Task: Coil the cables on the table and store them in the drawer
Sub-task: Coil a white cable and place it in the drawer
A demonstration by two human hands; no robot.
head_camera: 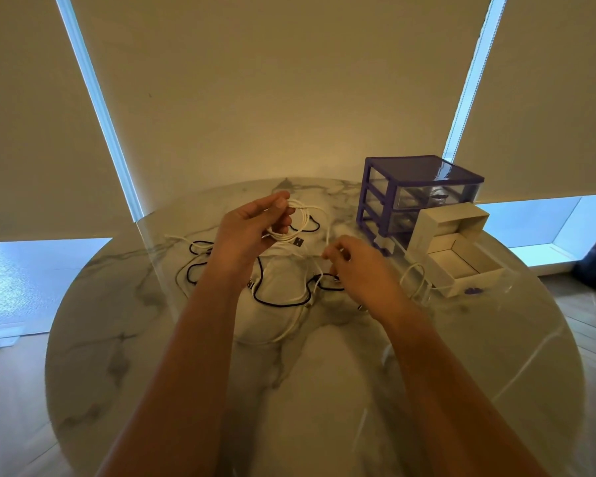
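Observation:
My left hand [255,225] is raised above the table and grips a small coil of white cable [307,215], whose USB plug [298,242] hangs below the fingers. My right hand [355,266] pinches the loose run of that same white cable, which rises from it toward the coil. A black cable [279,302] lies in loose loops on the round marble table [152,339] under both hands, tangled with more white cable [289,330]. To the right stands a purple drawer unit [417,191] with clear drawers; its lowest drawer [461,284] is pulled out.
Two white cardboard boxes, one with its inner tray slid open [451,222] and one open-topped [461,261], rest in and over the pulled-out drawer. Another white cable [417,280] loops beside them. Blinds cover the windows behind; wooden floor surrounds the table.

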